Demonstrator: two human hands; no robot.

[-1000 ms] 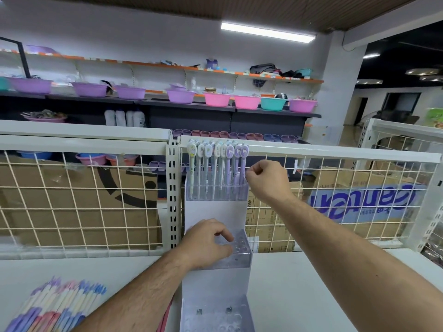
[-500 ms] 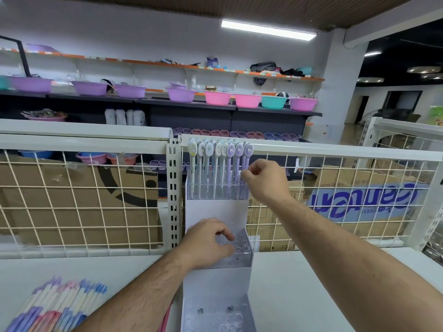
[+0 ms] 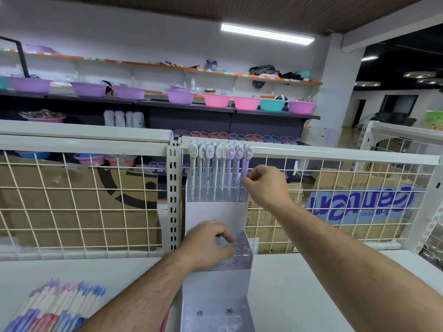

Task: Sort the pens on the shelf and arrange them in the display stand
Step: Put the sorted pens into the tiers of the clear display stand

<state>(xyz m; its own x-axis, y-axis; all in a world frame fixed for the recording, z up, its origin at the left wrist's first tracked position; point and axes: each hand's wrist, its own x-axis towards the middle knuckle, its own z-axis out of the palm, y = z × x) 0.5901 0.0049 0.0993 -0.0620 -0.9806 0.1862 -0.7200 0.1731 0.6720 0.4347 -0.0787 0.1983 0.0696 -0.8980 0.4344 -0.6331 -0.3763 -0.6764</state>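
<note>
At the centre of the frame, a row of pens (image 3: pixel 217 168) is seen standing upright in the clear top tier of the display stand (image 3: pixel 217 216), against the wire grid. The rightmost pen (image 3: pixel 247 161) is pinched low on its barrel between thumb and forefinger of the right hand (image 3: pixel 266 185), with the other fingers curled in. The middle tier (image 3: pixel 242 255) is held by the left hand (image 3: pixel 206 245), whose fingers are curled over its holed top. In the lower left corner, a pile of loose pens (image 3: pixel 55 305) is left on the shelf (image 3: pixel 311 283).

Such pens are judged light, stiff and smooth, and top-heavy from their broad flat caps. They are best taken on the barrel below the cap and guided straight down into a hole.

Against a second ago, the right hand is found slightly lower on the barrel, while the left hand is unmoved.
</note>
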